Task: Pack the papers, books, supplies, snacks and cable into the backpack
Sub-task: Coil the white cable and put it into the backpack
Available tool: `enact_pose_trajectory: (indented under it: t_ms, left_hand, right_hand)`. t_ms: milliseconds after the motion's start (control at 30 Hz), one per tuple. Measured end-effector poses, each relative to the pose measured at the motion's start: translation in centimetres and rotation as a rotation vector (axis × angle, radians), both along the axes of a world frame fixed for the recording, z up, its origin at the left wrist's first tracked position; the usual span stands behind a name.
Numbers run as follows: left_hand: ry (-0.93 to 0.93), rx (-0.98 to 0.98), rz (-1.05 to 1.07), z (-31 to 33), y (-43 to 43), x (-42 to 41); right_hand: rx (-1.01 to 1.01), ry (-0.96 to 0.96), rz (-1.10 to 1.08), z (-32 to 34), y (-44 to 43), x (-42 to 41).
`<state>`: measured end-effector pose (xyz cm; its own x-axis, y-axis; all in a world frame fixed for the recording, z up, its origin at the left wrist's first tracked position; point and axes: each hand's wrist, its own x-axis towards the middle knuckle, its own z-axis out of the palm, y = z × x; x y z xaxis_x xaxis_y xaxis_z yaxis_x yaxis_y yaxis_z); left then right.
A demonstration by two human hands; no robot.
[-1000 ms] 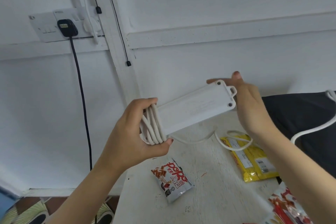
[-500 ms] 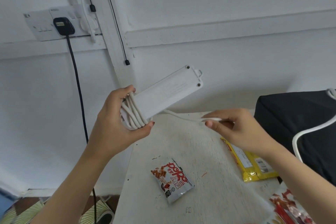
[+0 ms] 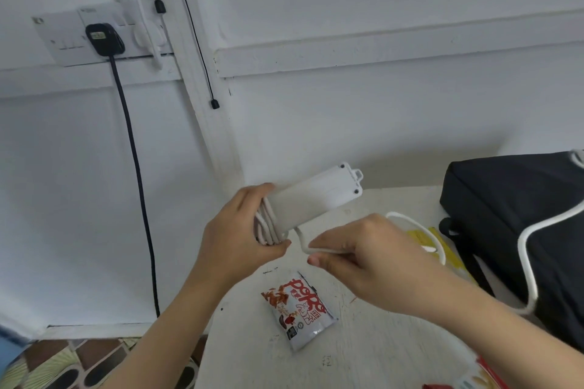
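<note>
A white power strip [image 3: 316, 196] is held above the white table [image 3: 363, 357], its back side facing me. My left hand [image 3: 240, 240] grips its near end, where several turns of its white cable [image 3: 267, 227] are wound around it. My right hand [image 3: 366, 259] pinches the loose cable just right of the strip. The rest of the cable [image 3: 531, 249] trails right across the black backpack [image 3: 518, 215], which lies at the table's right side. A white and red snack packet [image 3: 300, 313] lies on the table below my hands. A yellow packet [image 3: 442, 249] shows behind my right hand.
A wall socket panel [image 3: 94, 35] at upper left holds a black plug with a dark cord [image 3: 139, 186] hanging to the floor. A red and white packet [image 3: 480, 379] sits at the bottom right edge. Patterned floor [image 3: 63, 363] shows left of the table.
Both hands and the power strip have dropped lower. My right hand has brought the pinched cable in close under the strip's near end, next to my left hand.
</note>
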<state>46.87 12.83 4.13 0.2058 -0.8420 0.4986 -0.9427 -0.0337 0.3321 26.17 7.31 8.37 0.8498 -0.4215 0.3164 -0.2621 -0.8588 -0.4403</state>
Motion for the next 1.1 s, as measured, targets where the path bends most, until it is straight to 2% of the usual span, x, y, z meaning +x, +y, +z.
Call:
enact_pose_trajectory:
  t_ms: [267, 500, 867, 1100]
  left_hand:
    - [0.005, 0.028, -0.028, -2.5, -0.3, -2.3]
    - [-0.148, 0.039, 0.077, -3.3, -0.7, -1.5]
    - [-0.003, 0.11, 0.077, -3.8, -0.3, -1.3]
    - [-0.05, 0.053, 0.055, -3.7, -0.3, -0.6]
  right_hand:
    - [0.206, 0.001, -0.064, -1.0, 1.3, 1.1]
    - [0.427, 0.029, -0.06, -1.3, 2.7, 1.1]
    - [0.526, 0.053, -0.029, -0.2, 3.5, 1.0]
    - [0.541, 0.042, -0.03, 0.2, 3.1, 0.6]
